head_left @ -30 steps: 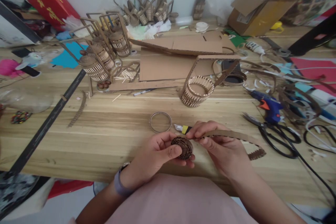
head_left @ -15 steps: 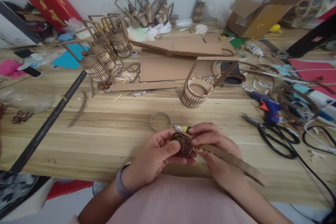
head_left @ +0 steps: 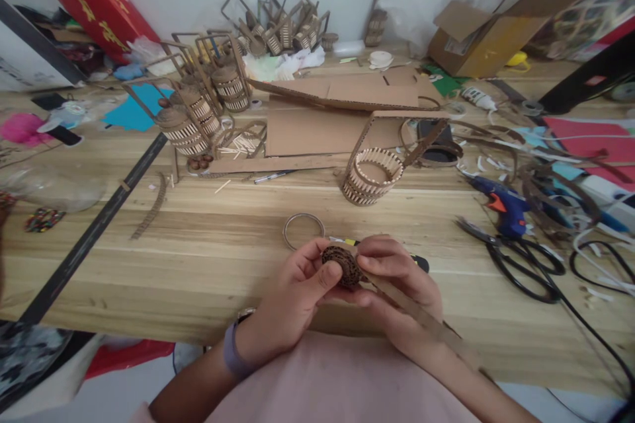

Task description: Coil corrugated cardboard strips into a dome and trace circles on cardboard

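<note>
Between my hands is a tight coil of corrugated cardboard (head_left: pixel 342 266), its wavy edge facing up. My left hand (head_left: pixel 307 284) is closed around the coil, with the thumb pressed on its face. My right hand (head_left: pixel 399 277) pinches the loose cardboard strip (head_left: pixel 411 307) where it leaves the coil; the strip's tail runs over the right forearm. Just beyond the fingers lies a ring (head_left: pixel 303 231) on the table. A cutter knife (head_left: pixel 421 263) is partly hidden behind my right hand. Farther off stands a small handled basket (head_left: pixel 373 175) of light sticks and brown strips.
Scissors (head_left: pixel 520 264) and a blue glue gun (head_left: pixel 501 205) lie at the right, among cables and strips. Cardboard sheets (head_left: pixel 322 122) lie behind the basket. Several lidded baskets (head_left: pixel 183 132) stand at the left back, near a long dark bar (head_left: pixel 94 231). An open carton (head_left: pixel 481 33) sits at the back right.
My right hand has shifted slightly left and turned, bringing the strip's tail closer over the forearm. More of the cutter knife's dark end shows. My left hand still holds the coil.
</note>
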Available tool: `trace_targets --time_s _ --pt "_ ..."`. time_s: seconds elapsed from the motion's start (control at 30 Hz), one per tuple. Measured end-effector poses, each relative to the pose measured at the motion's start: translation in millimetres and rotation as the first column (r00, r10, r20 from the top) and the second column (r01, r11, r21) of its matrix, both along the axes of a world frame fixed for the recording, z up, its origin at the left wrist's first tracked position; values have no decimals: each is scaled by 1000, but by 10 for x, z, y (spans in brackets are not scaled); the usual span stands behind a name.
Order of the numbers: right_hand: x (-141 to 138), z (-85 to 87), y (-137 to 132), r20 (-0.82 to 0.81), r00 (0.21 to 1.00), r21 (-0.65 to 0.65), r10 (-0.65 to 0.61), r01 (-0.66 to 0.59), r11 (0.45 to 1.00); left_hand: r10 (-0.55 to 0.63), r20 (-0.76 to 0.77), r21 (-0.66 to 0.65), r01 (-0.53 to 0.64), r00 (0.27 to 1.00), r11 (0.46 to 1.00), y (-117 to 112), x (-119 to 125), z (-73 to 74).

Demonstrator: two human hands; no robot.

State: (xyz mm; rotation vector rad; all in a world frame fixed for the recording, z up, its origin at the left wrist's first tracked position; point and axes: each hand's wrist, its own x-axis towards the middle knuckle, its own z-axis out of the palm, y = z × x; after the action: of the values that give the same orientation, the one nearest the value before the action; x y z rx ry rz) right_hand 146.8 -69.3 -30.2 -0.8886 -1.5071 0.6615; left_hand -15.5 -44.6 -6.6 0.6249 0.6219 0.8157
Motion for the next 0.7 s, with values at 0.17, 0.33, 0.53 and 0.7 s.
trace_targets --time_s 0.17,0.33,0.53,0.7 --pt "-61 21 11 -58 991 2 -121 121 993 32 -14 79 -31 999 996 -27 18 -83" --pt "-42 128 11 -37 991 29 -131 132 991 -70 52 127 63 996 990 -5 -36 -94" --pt "133 310 37 259 965 90 50 -76 993 -160 -104 217 179 982 959 77 -169 47" --pt "215 394 71 378 921 139 88 -151 979 -167 -187 131 193 968 972 103 -152 117"
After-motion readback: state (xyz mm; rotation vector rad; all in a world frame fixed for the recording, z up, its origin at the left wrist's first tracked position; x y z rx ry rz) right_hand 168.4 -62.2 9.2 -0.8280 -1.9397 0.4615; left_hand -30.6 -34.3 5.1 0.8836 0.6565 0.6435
